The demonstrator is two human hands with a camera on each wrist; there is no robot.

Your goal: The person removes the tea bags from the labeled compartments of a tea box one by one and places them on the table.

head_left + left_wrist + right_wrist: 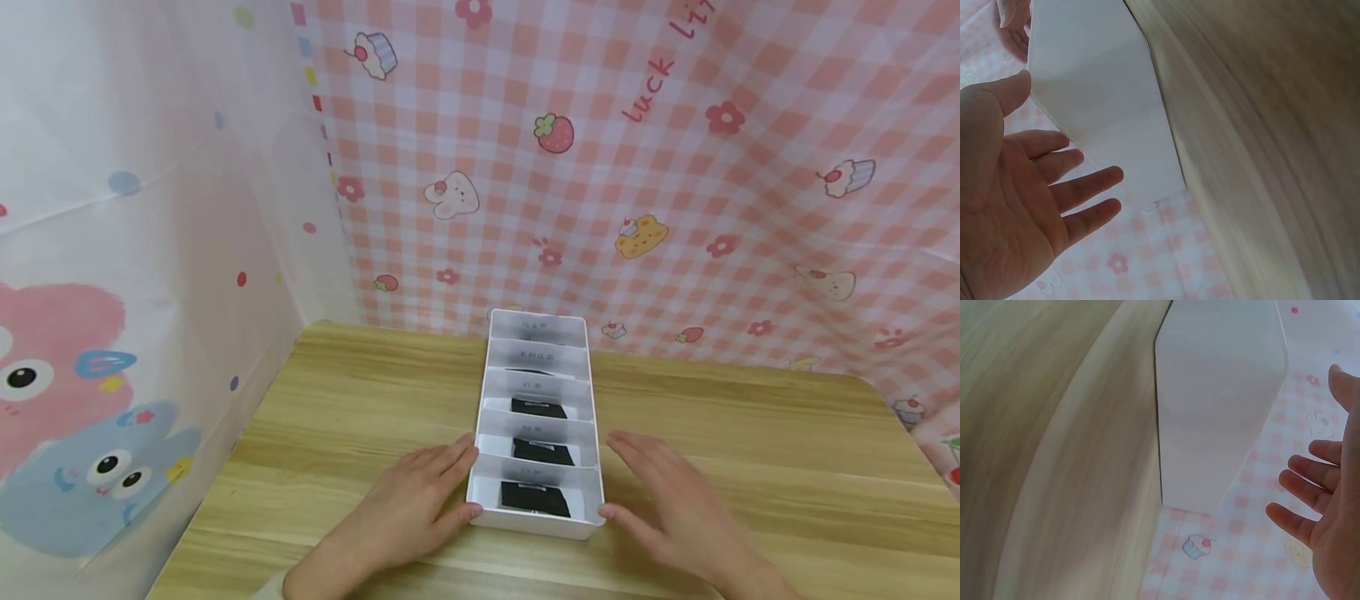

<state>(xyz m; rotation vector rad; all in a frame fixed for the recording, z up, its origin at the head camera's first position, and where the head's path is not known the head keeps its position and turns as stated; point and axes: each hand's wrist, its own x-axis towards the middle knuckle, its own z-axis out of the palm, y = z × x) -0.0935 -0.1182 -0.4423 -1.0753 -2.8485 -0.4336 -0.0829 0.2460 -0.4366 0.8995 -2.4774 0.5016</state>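
A long white divided box (536, 525) stands on the wooden table, its compartments in a row running away from me. Handwritten marks, too small to read, show on the dividers. Folded black items (536, 498) lie in the nearer compartments; the farthest ones are partly hidden by the dividers. My left hand (408, 504) is at the box's left side, fingers extended, thumb at the near corner. On the other side is my right hand (671, 508), its thumb by the near right corner and its fingers apart from the wall. In the right wrist view, a gap separates these fingers from the box.
The wooden table (750, 450) reaches back to a pink checked cloth (487, 125) hanging behind it. A white cloth with cartoon figures (172, 208) hangs along the left side. The box's far end stands close to the back cloth.
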